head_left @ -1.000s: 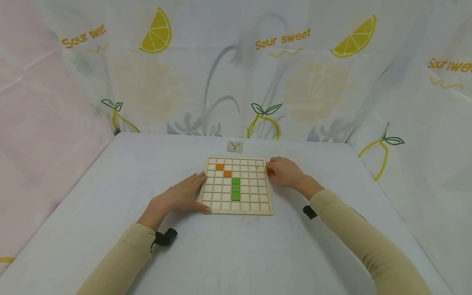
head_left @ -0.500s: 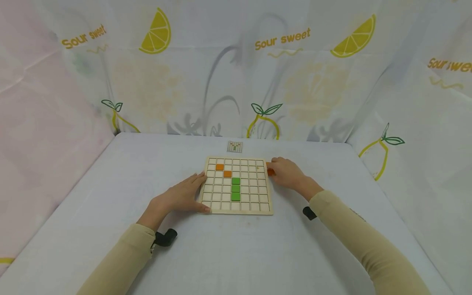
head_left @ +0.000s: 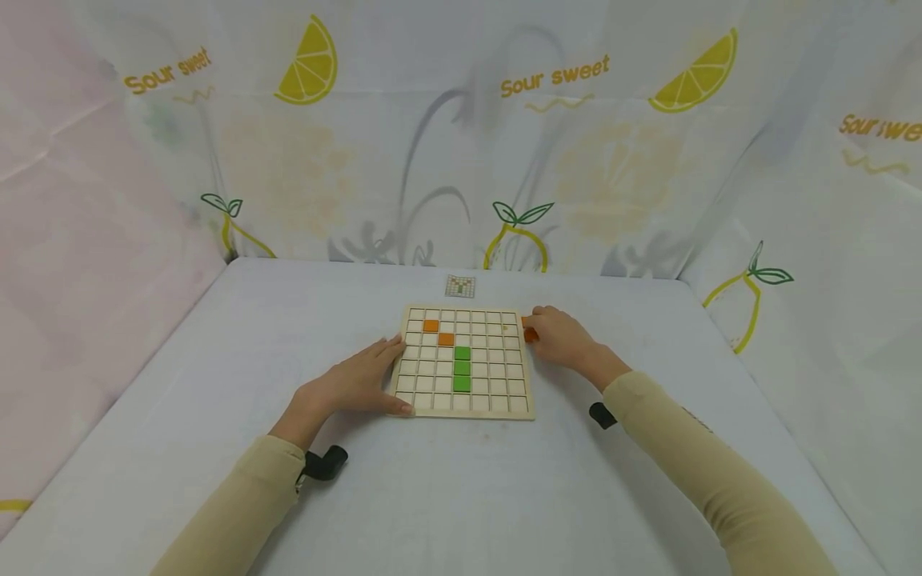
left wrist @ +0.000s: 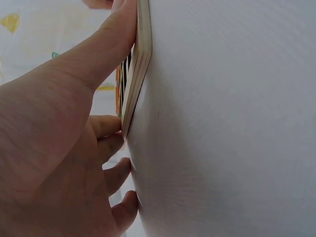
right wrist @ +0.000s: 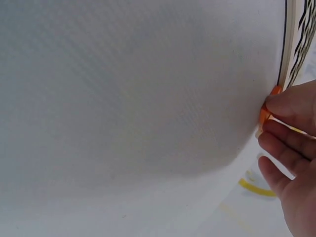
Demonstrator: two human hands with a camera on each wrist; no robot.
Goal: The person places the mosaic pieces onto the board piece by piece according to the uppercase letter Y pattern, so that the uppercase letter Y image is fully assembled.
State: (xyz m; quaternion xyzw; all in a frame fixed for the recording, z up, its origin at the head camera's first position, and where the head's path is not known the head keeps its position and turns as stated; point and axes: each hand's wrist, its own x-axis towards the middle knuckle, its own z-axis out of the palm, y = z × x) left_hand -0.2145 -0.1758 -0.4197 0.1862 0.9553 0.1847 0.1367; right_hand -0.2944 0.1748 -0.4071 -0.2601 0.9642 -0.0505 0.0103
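Observation:
A pale wooden grid board [head_left: 497, 414] lies flat on the table. Two orange square tiles [head_left: 430, 326] step diagonally down its upper left, and several green tiles [head_left: 462, 368] form a column in the middle. My left hand [head_left: 351, 382] rests at the board's left side, thumb at the near left corner and fingertips along the left edge; the left wrist view shows the lower fingers meeting the table. Beside the board's upper right edge, my right hand [head_left: 562, 336] pinches an orange tile [right wrist: 264, 114] between thumb and fingers. How many orange tiles are there is partly hidden.
Behind the board lies a small printed card [head_left: 460, 286] with a coloured grid pattern. A white cloth covers the table [head_left: 461, 496]. Printed curtains [head_left: 403, 144] with lemon drawings enclose the back and sides.
Both hands stay almost where they were, and the tiles on the board keep their places. The whole head view has shifted very slightly.

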